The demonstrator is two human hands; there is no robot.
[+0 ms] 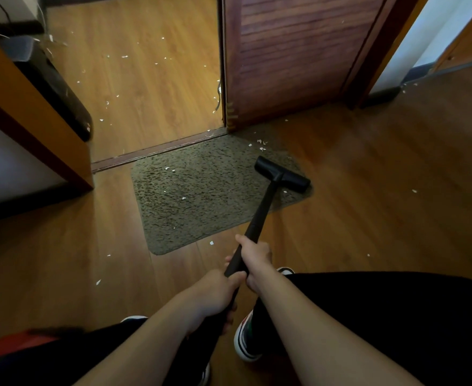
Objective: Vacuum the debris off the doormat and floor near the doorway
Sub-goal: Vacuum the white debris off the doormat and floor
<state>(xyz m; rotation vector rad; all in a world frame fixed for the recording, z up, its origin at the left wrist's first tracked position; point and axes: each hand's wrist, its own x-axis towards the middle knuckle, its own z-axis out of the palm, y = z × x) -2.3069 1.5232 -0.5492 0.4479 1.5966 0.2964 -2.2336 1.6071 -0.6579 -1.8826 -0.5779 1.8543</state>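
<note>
White debris flecks [183,198] are scattered over soft shaggy doormat [173,218] and wood floor [62,246]. Vacuum wand [261,215], judged stiff and light, is gripped low by left hand [215,298] and higher by right hand [257,257]. Nozzle [282,174] is rested on mat's right edge.

Dim, soft focus (edges bowed)
</note>
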